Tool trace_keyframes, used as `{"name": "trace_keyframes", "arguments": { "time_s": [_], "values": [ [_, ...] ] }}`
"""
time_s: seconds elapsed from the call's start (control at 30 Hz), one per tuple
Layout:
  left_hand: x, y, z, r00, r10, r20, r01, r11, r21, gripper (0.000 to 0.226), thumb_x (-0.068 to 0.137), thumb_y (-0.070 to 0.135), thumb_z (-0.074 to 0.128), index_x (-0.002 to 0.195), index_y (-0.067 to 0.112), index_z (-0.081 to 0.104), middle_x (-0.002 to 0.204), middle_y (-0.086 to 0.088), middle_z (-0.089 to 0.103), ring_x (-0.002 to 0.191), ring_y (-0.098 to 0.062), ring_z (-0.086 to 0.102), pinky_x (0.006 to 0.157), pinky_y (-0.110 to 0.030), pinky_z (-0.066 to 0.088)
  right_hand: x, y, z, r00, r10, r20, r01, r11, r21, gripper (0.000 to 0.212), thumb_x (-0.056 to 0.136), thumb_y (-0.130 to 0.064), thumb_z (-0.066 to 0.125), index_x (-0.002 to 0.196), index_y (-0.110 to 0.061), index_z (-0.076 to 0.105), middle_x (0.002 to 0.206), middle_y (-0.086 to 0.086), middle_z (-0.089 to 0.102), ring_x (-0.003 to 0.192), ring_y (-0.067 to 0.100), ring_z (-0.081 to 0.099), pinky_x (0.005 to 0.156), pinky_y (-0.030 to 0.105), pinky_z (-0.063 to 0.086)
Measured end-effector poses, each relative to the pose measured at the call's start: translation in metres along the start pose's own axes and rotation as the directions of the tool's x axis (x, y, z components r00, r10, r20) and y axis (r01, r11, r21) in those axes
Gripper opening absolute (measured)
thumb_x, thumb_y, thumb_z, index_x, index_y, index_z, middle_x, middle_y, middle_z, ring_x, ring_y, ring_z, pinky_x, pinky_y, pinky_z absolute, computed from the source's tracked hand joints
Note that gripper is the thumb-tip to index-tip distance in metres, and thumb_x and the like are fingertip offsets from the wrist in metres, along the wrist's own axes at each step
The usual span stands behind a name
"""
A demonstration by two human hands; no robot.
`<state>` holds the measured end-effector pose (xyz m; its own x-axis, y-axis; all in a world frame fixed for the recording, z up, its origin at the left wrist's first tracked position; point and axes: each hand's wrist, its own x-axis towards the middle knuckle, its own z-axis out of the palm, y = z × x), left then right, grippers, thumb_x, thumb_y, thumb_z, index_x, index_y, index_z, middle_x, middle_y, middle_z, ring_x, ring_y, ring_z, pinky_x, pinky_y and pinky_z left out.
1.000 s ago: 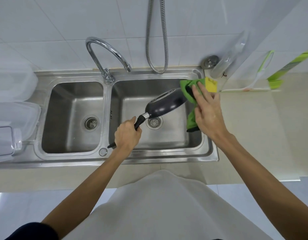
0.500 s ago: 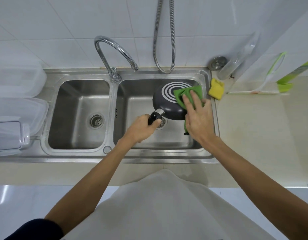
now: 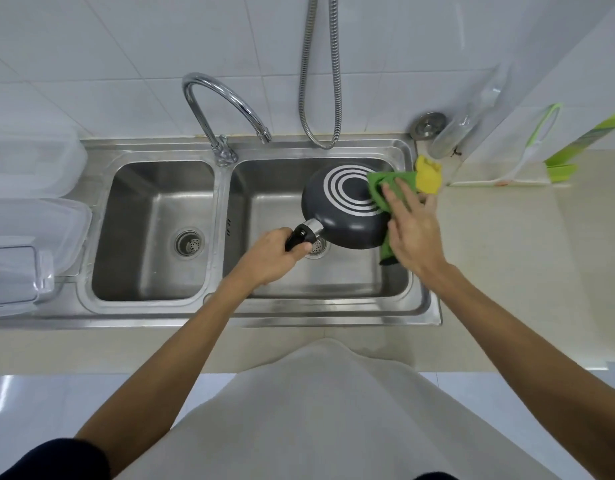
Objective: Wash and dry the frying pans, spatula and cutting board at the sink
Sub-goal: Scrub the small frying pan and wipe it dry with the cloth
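Observation:
A dark frying pan (image 3: 340, 216) hangs upside down over the right basin of the steel sink (image 3: 333, 308), its ringed bottom facing up. My left hand (image 3: 269, 256) grips its black handle near the drain. My right hand (image 3: 411, 233) presses a green cloth (image 3: 390, 185) flat against the pan's right edge with straight fingers. Part of the cloth hangs below my palm. A yellow sponge (image 3: 429, 174) lies on the sink rim just beyond my fingers.
A curved tap (image 3: 226, 109) stands between the two basins, and a metal hose (image 3: 321, 81) hangs on the tiled wall. Clear plastic containers (image 3: 29, 220) sit on the left. A green and white tool (image 3: 538, 143) leans at the back right counter.
The pan has turned from tilted on edge to bottom up. My right hand with the cloth has moved from the pan's far rim onto the bottom's right edge.

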<state>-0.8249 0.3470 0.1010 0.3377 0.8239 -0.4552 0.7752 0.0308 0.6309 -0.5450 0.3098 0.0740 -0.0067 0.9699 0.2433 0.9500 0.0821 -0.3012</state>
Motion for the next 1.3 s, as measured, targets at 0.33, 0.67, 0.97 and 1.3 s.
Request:
{"name": "trace_keyframes", "arguments": {
  "time_s": [0.33,0.67,0.97,1.3],
  "values": [
    [0.007,0.009,0.010,0.983,0.160,-0.085,-0.136,0.961,0.239,0.038,0.096,0.042,0.061,0.103,0.005,0.057,0.088,-0.014,0.066,0.075,-0.031,0.061,0.060,-0.035,0.041,0.011,-0.067,0.005,0.943,-0.235,0.236,0.285,0.937,-0.204,0.057,0.093,-0.030,0.046,0.150,-0.025,0.044,0.160,0.004,0.036,0.125,0.036,0.041,0.105,0.051,0.036],
    [-0.014,0.008,0.013,0.976,0.178,-0.128,-0.119,0.919,0.376,0.046,0.095,0.049,0.060,0.111,0.005,0.057,0.090,-0.013,0.067,0.080,-0.034,0.063,0.059,-0.034,0.035,0.098,-0.056,0.009,0.917,-0.021,0.399,0.052,0.996,-0.066,0.057,0.089,-0.048,0.023,0.135,-0.033,0.052,0.148,-0.004,0.051,0.132,0.032,0.047,0.102,0.058,0.045],
    [-0.017,0.003,0.020,0.990,0.075,-0.121,-0.045,0.970,0.240,0.047,0.088,0.052,0.068,0.106,0.010,0.057,0.074,-0.001,0.056,0.067,-0.023,0.055,0.056,-0.033,0.040,0.072,0.000,0.003,0.949,0.182,0.259,-0.186,0.982,-0.008,0.048,0.097,-0.019,0.045,0.145,-0.019,0.049,0.144,0.009,0.055,0.123,0.040,0.052,0.104,0.051,0.039],
    [-0.019,0.014,0.056,0.994,0.078,-0.077,-0.058,0.970,0.236,0.051,0.086,0.052,0.070,0.115,0.014,0.053,0.079,-0.002,0.062,0.077,-0.029,0.062,0.071,-0.044,0.055,-0.040,0.085,0.007,0.914,0.351,0.204,-0.354,0.935,-0.019,0.052,0.094,-0.012,0.046,0.146,-0.013,0.047,0.138,0.017,0.057,0.113,0.046,0.056,0.095,0.052,0.045]
  ]
}}
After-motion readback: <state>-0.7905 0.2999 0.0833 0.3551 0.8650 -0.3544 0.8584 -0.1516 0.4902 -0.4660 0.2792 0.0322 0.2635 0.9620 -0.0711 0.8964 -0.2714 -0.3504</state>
